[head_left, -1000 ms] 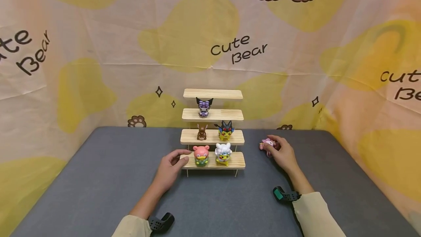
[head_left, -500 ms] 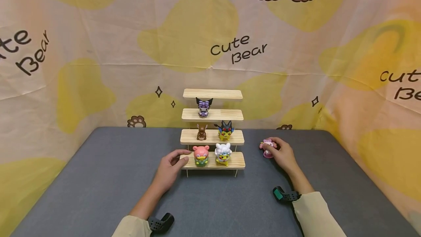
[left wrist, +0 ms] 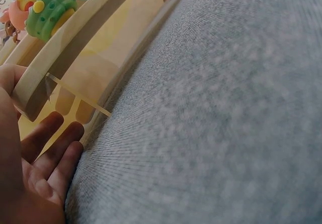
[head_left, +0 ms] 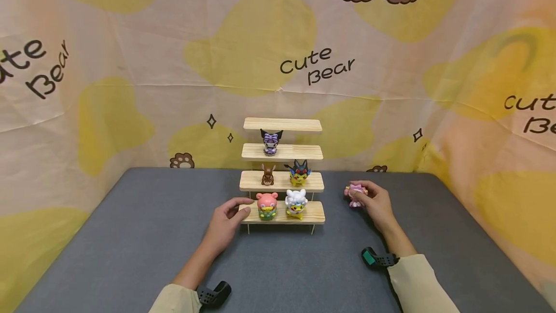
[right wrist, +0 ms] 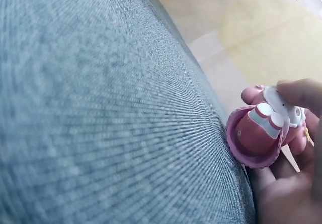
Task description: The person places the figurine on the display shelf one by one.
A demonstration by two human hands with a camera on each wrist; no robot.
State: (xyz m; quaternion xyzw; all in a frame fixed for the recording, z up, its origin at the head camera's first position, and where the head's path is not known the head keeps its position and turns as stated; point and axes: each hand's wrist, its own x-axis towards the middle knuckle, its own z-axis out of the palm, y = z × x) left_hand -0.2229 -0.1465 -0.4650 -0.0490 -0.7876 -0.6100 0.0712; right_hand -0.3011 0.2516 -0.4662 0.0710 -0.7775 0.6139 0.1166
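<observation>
In the head view my left hand (head_left: 223, 226) grips the left end of the lowest board of a stepped wooden display stand (head_left: 319, 212); its other fingers (left wrist: 63, 158) reach below the board in the left wrist view. At the right, my right hand (head_left: 378, 206) pinches a pink figurine (head_left: 356, 194) between thumb and fingers, low over the table. Seen from the right wrist, the figurine (right wrist: 251, 128) is tilted, its white-soled feet and purple scalloped rim showing. A pink-hooded figurine (head_left: 267, 206) and a white-hooded yellow figurine (head_left: 296, 204) stand on the lowest board.
One board up stand a brown figurine (head_left: 268, 175) and a black-hooded yellow figurine (head_left: 299, 173). A purple-and-black figurine (head_left: 271, 142) is on the third board, below the top board (head_left: 282, 124). The grey table (head_left: 152, 235) meets a printed cloth backdrop (head_left: 173, 62).
The pink figurine has turned within my right hand, its purple rim showing midway and less now. My left hand keeps its place on the stand.
</observation>
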